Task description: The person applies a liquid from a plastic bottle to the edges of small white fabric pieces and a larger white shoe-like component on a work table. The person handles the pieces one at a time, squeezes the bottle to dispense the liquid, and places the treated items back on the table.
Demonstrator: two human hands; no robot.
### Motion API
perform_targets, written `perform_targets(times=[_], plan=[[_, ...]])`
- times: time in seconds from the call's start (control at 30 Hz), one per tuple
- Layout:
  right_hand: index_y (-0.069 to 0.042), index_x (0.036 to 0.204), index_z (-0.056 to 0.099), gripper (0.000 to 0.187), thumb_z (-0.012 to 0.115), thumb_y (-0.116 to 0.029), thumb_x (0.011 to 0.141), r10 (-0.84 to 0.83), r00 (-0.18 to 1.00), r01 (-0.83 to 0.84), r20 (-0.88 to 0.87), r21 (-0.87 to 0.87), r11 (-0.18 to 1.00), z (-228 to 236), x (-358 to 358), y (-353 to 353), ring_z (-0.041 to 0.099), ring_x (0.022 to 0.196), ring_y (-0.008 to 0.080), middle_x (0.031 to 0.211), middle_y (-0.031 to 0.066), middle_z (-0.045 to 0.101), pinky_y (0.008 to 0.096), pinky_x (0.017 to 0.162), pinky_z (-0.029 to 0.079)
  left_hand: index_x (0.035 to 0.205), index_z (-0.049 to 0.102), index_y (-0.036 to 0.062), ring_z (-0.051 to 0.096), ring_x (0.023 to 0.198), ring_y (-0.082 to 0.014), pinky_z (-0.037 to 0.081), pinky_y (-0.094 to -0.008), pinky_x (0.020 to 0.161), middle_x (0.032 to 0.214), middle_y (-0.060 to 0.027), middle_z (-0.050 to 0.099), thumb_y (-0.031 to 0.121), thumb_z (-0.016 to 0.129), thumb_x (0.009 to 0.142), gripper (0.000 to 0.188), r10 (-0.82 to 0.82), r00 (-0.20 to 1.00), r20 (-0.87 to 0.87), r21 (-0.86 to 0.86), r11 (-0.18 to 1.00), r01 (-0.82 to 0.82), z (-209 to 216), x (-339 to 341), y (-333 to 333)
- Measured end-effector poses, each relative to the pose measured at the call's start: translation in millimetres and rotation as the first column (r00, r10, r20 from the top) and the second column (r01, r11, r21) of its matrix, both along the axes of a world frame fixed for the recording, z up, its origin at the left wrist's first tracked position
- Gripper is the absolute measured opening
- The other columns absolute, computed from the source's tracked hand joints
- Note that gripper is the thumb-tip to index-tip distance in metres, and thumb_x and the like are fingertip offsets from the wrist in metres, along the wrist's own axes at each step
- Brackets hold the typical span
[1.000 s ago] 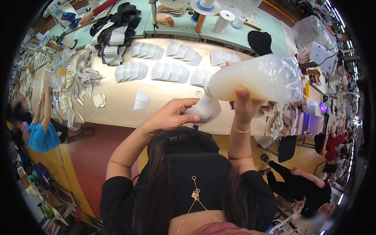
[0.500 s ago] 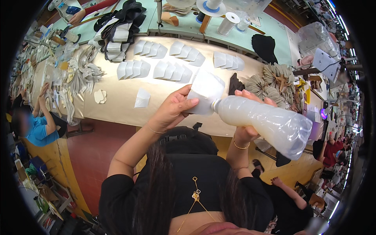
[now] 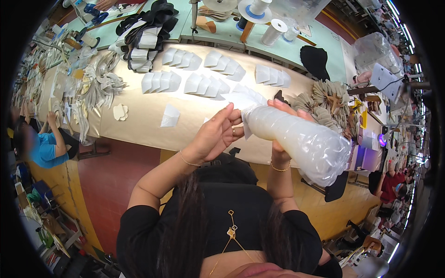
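Note:
My right hand (image 3: pixel 279 154) is wrapped round a translucent ribbed plastic bottle (image 3: pixel 303 141), tilted with its base toward me on the right. The bottle's neck is hidden behind its body and a small white piece (image 3: pixel 247 121). At that piece's left edge are the bent fingers and thumb of my left hand (image 3: pixel 217 134), which seem to pinch it. Beyond the hands, similar white pieces lie in overlapping fans (image 3: pixel 206 85) on the tan table (image 3: pixel 139 125). One single white piece (image 3: pixel 170 116) lies apart, left of my left hand.
Cream cut pieces (image 3: pixel 120 112) and grey-beige bundles (image 3: pixel 99 81) lie to the left. Fanned grey pieces (image 3: pixel 330 95) are at the right. Behind stand a pale green bench (image 3: pixel 222 37), thread spools (image 3: pixel 274 29) and black strips (image 3: pixel 150 32). A person in blue (image 3: pixel 51 148) sits at far left.
The bottle has swung so its base points more toward me, and its neck no longer shows. The white piece has moved lower and turned nearly edge-on, and my left fingers have shifted along it.

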State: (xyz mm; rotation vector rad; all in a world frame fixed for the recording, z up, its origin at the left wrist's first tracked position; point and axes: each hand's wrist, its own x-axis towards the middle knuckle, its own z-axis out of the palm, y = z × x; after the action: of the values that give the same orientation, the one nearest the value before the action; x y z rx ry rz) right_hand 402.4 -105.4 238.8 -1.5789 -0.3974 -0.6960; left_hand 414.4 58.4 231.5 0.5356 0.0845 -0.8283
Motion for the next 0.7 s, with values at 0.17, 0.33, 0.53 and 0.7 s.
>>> perform_targets(times=[0.17,0.33,0.53,0.7], plan=[[-0.002,0.127,0.021,0.08,0.058,-0.053,0.077,0.018,0.999,-0.018,0.038,-0.012,1.0,1.0,8.6,-0.7,0.058,0.092,0.0401,0.107,0.0308,0.053,0.0494,0.082,0.048,0.13,0.034,-0.0028,0.051,0.107,-0.0211,0.031,-0.0305,0.097,0.126,-0.0113,0.046,0.053,0.017,0.092,0.07,-0.065,0.994,0.084,0.035,0.997,0.062,4.4,4.3,1.4],[-0.002,0.126,0.021,0.083,0.058,-0.057,0.075,-0.028,1.0,0.028,-0.015,0.001,1.0,6.2,8.3,-0.5,0.059,0.091,0.0397,0.105,0.0304,0.053,0.048,0.08,0.049,0.128,0.036,-0.0063,0.049,0.11,-0.0239,0.029,-0.0326,0.099,0.124,-0.0151,0.048,0.052,0.015,0.093,0.071,-0.064,0.997,0.037,0.022,0.998,0.063,7.5,3.1,2.6],[-0.003,0.126,0.022,0.079,0.058,-0.054,0.077,0.155,0.988,-0.155,0.001,0.009,0.988,2.3,9.6,-4.7,0.058,0.092,0.0413,0.106,0.0309,0.053,0.0488,0.079,0.049,0.127,0.037,-0.0048,0.049,0.11,-0.0212,0.03,-0.0308,0.099,0.123,-0.014,0.048,0.05,0.018,0.093,0.067,-0.031,0.999,0.037,0.013,0.999,0.03,12.1,6.8,3.6],[-0.006,0.126,0.023,0.075,0.054,-0.055,0.078,0.041,0.999,-0.041,0.006,-0.003,0.999,5.7,5.2,-3.4,0.057,0.093,0.0413,0.105,0.0315,0.053,0.0504,0.079,0.048,0.128,0.035,-0.0028,0.053,0.105,-0.0201,0.037,-0.0297,0.094,0.121,-0.0119,0.05,0.038,0.025,0.096,0.053,0.176,0.984,0.032,0.001,0.984,-0.176,9.4,7.6,-2.1]])
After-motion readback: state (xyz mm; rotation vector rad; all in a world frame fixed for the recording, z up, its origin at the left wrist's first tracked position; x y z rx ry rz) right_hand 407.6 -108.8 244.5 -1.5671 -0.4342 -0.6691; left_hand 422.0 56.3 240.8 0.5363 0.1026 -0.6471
